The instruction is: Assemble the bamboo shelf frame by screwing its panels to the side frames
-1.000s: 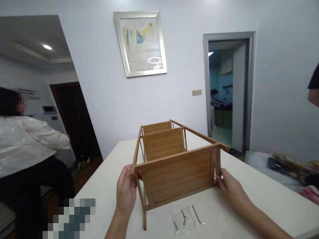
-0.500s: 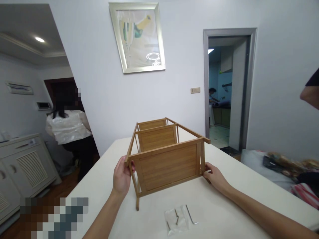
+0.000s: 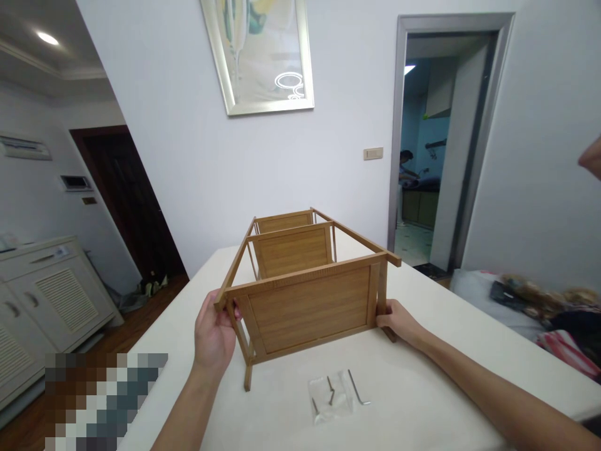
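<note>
A wooden shelf rack [image 3: 310, 307] with three panels lies on its side on the white table [image 3: 413, 401], its nearest panel facing me. My left hand [image 3: 215, 332] is closed around the post at the rack's left front corner, with fingertips showing inside the frame. At the opposite side, my right hand [image 3: 399, 322] grips the lower right post beside the panel; some of its fingers are hidden behind the wood. In front of the rack lie a clear plastic bag [image 3: 329, 399] with a few screws and an L-shaped hex key [image 3: 359, 388].
Behind the table stands a white wall with a framed picture [image 3: 270, 62]. A doorway [image 3: 422, 150] opens at the right, where a person is visible in the far room. Clothes [image 3: 549, 313] are piled beyond the table's right edge. A white cabinet [image 3: 51, 313] stands left.
My view has tipped downward. The rack's near left corner has shifted slightly left with my left hand. The person by the dark door at left is out of view.
</note>
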Demonstrator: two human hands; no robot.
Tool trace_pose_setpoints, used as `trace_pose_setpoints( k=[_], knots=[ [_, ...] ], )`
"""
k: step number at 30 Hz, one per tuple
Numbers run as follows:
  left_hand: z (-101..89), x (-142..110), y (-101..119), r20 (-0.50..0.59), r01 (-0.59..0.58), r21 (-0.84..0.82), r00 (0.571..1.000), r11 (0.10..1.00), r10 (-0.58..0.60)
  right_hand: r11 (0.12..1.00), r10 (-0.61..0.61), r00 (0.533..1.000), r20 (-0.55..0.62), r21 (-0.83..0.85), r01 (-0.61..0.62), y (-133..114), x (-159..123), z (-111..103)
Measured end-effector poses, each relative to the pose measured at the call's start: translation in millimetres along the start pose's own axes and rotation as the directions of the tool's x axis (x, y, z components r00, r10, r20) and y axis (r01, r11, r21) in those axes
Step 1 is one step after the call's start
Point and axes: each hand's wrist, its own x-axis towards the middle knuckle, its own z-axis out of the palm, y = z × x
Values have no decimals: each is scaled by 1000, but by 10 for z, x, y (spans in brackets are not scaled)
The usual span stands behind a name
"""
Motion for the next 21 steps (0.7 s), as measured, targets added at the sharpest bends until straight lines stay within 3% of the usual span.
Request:
trace_pose_setpoints(
  k=[5, 11, 21],
  knots=[
    [18, -24, 39, 0, -32, 16, 1000, 999, 32, 1000, 18, 999, 47, -6, -18, -14, 18, 8],
    [-32, -10, 133, -119, -170, 108, 976, 979, 183, 1000, 29, 999, 42, -13, -29, 7, 24, 26],
    [-145, 24, 157, -116, -166, 229, 974, 959, 197, 998, -63, 993, 101, -6, 64, -32, -18, -51]
  ],
)
